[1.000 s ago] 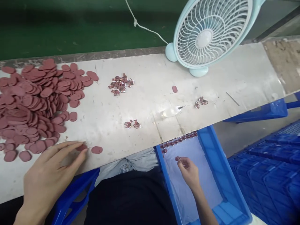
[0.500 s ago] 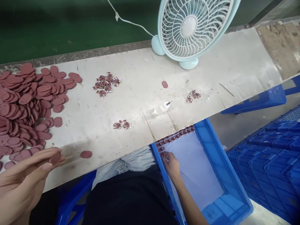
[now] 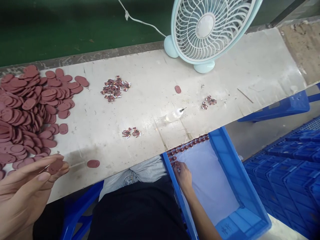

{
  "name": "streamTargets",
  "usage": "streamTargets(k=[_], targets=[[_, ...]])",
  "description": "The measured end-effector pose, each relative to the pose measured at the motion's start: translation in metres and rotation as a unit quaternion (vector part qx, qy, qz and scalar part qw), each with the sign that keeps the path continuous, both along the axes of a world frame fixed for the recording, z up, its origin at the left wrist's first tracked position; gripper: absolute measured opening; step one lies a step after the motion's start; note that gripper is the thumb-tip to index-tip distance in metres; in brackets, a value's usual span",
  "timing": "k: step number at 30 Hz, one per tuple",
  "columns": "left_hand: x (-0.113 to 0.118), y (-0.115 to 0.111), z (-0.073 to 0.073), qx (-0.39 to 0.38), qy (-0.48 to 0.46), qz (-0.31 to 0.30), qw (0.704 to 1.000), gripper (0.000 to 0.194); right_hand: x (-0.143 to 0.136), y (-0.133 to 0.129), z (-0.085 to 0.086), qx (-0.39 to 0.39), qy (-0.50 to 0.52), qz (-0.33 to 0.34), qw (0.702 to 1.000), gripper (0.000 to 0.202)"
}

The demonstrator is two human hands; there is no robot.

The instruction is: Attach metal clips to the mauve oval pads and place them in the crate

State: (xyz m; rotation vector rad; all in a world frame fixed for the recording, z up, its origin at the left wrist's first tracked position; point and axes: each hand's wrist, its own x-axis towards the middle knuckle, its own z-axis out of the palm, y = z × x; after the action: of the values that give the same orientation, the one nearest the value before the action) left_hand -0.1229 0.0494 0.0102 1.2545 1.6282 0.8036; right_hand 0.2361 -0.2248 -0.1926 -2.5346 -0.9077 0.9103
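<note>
Reddish oval disc [image 3: 55, 166] pinched in left hand [image 3: 23, 193], right hand [image 3: 183, 175] fingertips seemingly closed on 1 small piece in blue crate [image 3: 232, 173]

Single head-worn view, looking forward and steeply down over bench [image 3: 155, 83], close above lap; fan [image 3: 210, 30] at far edge.

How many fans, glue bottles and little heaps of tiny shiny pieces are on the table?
Fans: 1
Glue bottles: 1
Heaps of tiny pieces: 3, far, near, right
Total: 5
</note>
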Motion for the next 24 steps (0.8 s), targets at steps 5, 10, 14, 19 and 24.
streamTargets(k=[5, 10, 14, 19, 24], targets=[[-0.007, 0.003, 0.000, -0.050, -0.086, 0.068, 0.993, 0.015, 0.005, 0.009, 0.019, 0.033, 0.008, -0.046, 0.998, 0.027], [0.008, -0.010, 0.006, -0.126, -0.172, 0.110, 0.971, 0.017, 0.013, 0.035, 0.082, 0.128, 0.024, -0.125, 0.983, 0.036], [0.042, -0.029, 0.009, -0.208, -0.282, 0.076, 0.934, 0.034, 0.013, 0.070, 0.130, 0.216, 0.061, -0.129, 0.966, 0.040], [0.063, -0.045, 0.017, -0.246, -0.354, 0.043, 0.901, 0.025, 0.023, 0.081, 0.120, 0.215, 0.041, -0.117, 0.969, 0.043], [0.057, -0.044, 0.019, -0.240, -0.346, 0.095, 0.902, 0.029, 0.039, 0.035, 0.059, 0.101, 0.032, -0.059, 0.993, 0.036]])
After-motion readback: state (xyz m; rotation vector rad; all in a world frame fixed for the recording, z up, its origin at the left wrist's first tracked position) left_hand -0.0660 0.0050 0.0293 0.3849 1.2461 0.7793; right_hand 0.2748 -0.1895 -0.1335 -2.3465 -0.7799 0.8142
